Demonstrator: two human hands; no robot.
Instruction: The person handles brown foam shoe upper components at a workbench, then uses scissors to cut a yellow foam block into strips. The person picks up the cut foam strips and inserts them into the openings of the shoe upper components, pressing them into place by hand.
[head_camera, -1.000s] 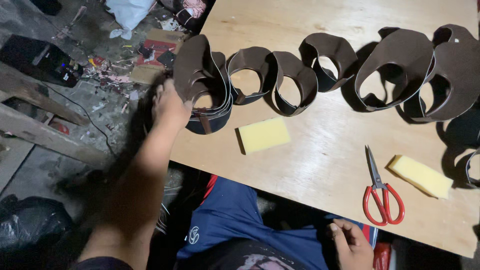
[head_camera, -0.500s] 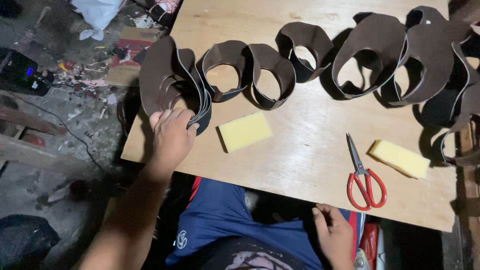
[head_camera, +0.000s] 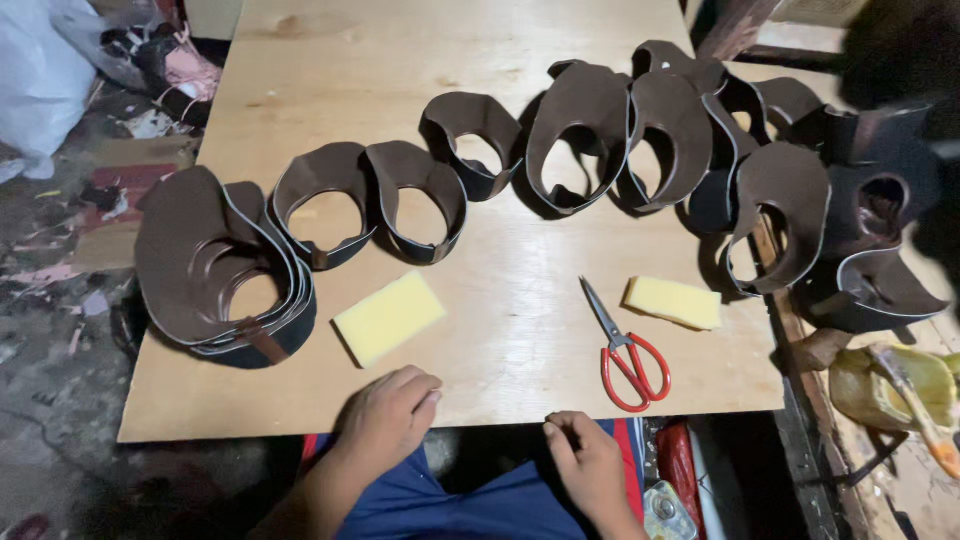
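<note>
My left hand (head_camera: 388, 412) rests loosely curled on the near edge of the wooden board (head_camera: 470, 330), holding nothing, just below a yellow sponge (head_camera: 388, 317). My right hand (head_camera: 585, 457) sits at the board's front edge with fingers bent and nothing in it; red-handled scissors (head_camera: 625, 350) lie just beyond it. A nested stack of brown leather shoe uppers (head_camera: 225, 275) stands at the near left. More brown uppers (head_camera: 400, 205) stand in a curved row across the board.
A second yellow sponge (head_camera: 672, 302) lies right of the scissors. Further uppers (head_camera: 790, 200) crowd the right edge. A yellow glue pot with a brush (head_camera: 895, 385) stands off the board at right. Littered floor and a white bag (head_camera: 45, 80) lie at left.
My left hand has left the stack of uppers and come back to the board's near edge. My right hand rose to the front edge. The view shifted right.
</note>
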